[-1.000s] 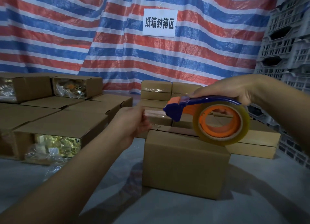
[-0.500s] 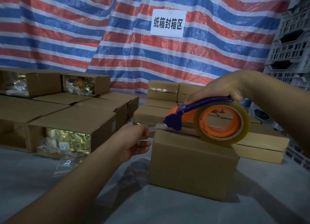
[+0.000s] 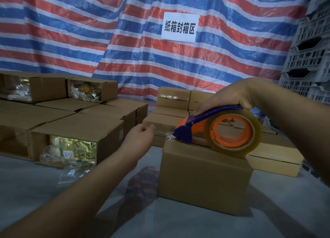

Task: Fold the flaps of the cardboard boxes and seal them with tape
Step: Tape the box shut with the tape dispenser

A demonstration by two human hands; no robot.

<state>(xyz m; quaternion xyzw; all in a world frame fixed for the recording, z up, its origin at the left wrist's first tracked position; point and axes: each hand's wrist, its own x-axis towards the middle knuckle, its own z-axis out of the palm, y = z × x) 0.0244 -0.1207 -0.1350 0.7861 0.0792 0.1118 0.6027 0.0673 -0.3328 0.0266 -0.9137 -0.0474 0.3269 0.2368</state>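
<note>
The plain brown cardboard box sits w/ flaps folded down, on the pale grey sheet-covered floor, toward the right of the open patch & in front of the other cartons. On its top, the blue-and-orange handheld tape dispenser w/ its roll of clear tape is pressed nose-down near the box's far-left top edge, right at the seam. The right hand grips the blue handle from above, fingers curled round it. The left hand hangs just left of the box, apart from it, fingers loosely curled; can't tell if they pinch a tape end — too dim.

Looks to me like the strip is only just being started at that edge. To do it well: keep the nose flat on the seam, pull straight along the gap between the flaps toward the near-right edge w/ steady pressure, & let the tape run a bit down both end faces so it bites. The left hand would do better flat on the box top, holding the flaps level so the box doesn't slide on the sheet.

Further out: behind, a low stack of shut brown boxes, some w/ shiny tape on them. To the left, a row of open-ended brown cartons showing crinkly plastic-wrapped goods. Behind everything a red, white & blue striped tarp w/ a white paper sign; grey plastic crates are stacked at far right.
</note>
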